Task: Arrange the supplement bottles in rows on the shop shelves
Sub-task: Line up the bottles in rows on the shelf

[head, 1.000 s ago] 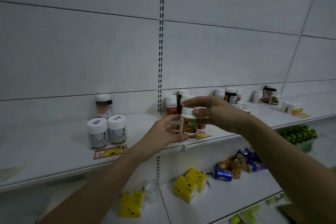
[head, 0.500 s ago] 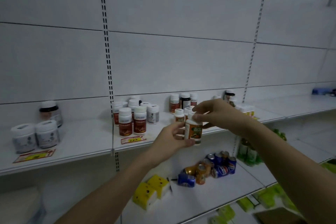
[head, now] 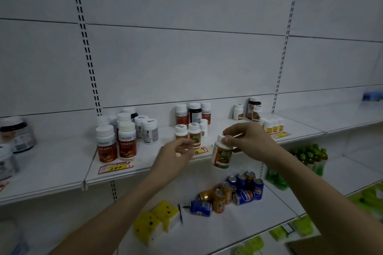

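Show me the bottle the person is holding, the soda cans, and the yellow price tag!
orange-label bottle [head: 221, 156], head view, on its label.
soda cans [head: 241, 189], head view, on a blue can in the cluster.
yellow price tag [head: 115, 168], head view, on its yellow middle.

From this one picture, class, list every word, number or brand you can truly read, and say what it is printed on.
"280": handwritten on the yellow price tag at the shelf edge.
"PEPSI": on the blue can lying on the lower shelf.
Bottle labels, including the orange-labelled bottle held by the right hand: too blurred to read.
Second price tag: unreadable.
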`<move>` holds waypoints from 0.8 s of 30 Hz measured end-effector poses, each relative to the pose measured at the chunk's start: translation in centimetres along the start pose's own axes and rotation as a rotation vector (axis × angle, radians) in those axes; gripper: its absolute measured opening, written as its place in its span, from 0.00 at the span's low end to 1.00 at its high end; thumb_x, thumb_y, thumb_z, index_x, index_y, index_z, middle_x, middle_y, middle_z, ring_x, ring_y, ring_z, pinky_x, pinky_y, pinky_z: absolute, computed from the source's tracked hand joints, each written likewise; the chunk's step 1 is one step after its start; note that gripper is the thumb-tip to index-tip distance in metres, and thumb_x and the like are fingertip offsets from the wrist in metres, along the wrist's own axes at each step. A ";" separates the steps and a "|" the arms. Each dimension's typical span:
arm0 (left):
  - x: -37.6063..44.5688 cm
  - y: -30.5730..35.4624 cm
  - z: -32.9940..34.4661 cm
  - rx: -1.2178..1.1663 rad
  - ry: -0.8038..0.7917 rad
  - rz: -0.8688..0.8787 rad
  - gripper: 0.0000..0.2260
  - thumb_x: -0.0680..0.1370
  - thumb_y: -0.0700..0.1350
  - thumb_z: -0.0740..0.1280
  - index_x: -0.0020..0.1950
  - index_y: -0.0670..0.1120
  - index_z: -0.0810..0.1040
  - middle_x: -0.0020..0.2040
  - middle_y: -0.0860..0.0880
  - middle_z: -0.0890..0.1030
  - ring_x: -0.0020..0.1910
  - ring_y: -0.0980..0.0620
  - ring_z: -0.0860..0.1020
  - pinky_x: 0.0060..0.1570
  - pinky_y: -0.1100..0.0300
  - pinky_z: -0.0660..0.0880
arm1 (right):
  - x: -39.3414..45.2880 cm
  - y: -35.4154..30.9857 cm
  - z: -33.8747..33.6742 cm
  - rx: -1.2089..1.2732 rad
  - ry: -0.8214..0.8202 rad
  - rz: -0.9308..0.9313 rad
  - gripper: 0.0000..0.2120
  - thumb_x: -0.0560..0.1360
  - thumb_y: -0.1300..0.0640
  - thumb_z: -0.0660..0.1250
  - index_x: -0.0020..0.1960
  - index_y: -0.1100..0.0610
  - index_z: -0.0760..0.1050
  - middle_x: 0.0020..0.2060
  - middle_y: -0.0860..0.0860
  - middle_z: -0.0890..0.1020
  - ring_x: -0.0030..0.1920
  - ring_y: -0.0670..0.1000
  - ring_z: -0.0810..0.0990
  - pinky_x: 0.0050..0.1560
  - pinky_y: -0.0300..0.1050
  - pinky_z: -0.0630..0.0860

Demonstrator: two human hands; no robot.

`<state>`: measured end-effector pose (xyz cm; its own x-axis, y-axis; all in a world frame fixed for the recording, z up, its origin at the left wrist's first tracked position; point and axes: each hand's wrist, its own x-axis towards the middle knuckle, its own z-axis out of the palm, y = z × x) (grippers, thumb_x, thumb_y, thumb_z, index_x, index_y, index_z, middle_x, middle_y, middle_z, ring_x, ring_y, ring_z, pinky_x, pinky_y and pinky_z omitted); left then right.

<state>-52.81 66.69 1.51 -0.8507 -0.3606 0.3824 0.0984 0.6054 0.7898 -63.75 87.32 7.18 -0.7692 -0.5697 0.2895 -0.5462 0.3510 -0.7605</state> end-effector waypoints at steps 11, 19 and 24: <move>7.8 -8.5 0.8 0.589 0.057 -0.150 0.15 0.81 0.47 0.60 0.65 0.48 0.77 0.65 0.47 0.77 0.61 0.47 0.75 0.58 0.51 0.74 | 11.0 3.7 1.2 -0.114 0.025 -0.103 0.09 0.77 0.56 0.69 0.56 0.52 0.80 0.53 0.48 0.81 0.50 0.47 0.80 0.54 0.52 0.81; 7.7 -9.0 1.2 0.682 0.067 -0.149 0.13 0.81 0.46 0.58 0.62 0.49 0.77 0.61 0.47 0.79 0.58 0.46 0.75 0.59 0.49 0.71 | 14.1 8.7 5.5 0.047 0.048 -0.189 0.08 0.76 0.54 0.70 0.55 0.50 0.81 0.53 0.43 0.83 0.53 0.45 0.80 0.55 0.52 0.80; 7.6 -8.9 1.0 0.708 0.051 -0.144 0.13 0.82 0.48 0.57 0.63 0.49 0.76 0.62 0.48 0.78 0.60 0.46 0.74 0.60 0.50 0.70 | 14.1 10.1 7.1 0.128 0.055 -0.233 0.08 0.78 0.53 0.68 0.56 0.43 0.78 0.57 0.39 0.80 0.56 0.39 0.76 0.47 0.26 0.74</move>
<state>-60.72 59.26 -3.14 -0.8030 -0.4938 0.3338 -0.3859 0.8575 0.3402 -77.74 77.57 -0.56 -0.6461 -0.5818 0.4940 -0.6671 0.1160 -0.7359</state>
